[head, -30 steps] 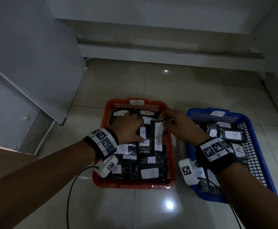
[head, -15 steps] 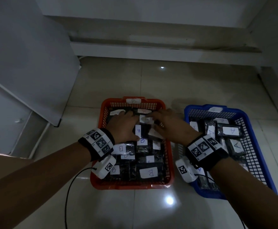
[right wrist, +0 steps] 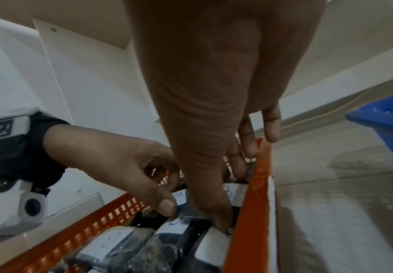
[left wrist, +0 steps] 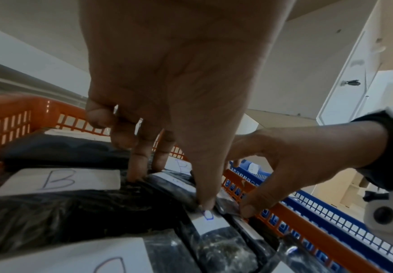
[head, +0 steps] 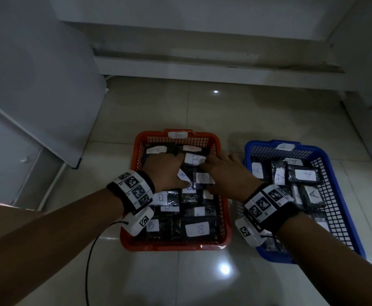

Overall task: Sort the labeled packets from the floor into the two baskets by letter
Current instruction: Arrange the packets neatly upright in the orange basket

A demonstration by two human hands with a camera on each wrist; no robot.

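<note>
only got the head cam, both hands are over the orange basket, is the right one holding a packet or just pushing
observer: In the right wrist view, the right hand has its thumb tip pressed onto a black packet lying against the orange basket wall nearest the blue basket. I can't tell if the fingers grip it.
operator: and the left
observer: In the left wrist view, the left hand has straight fingers pointing down, tips touching the B packets.
operator: anything over the rim
observer: Only the right little finger, and it touches nothing.
</note>
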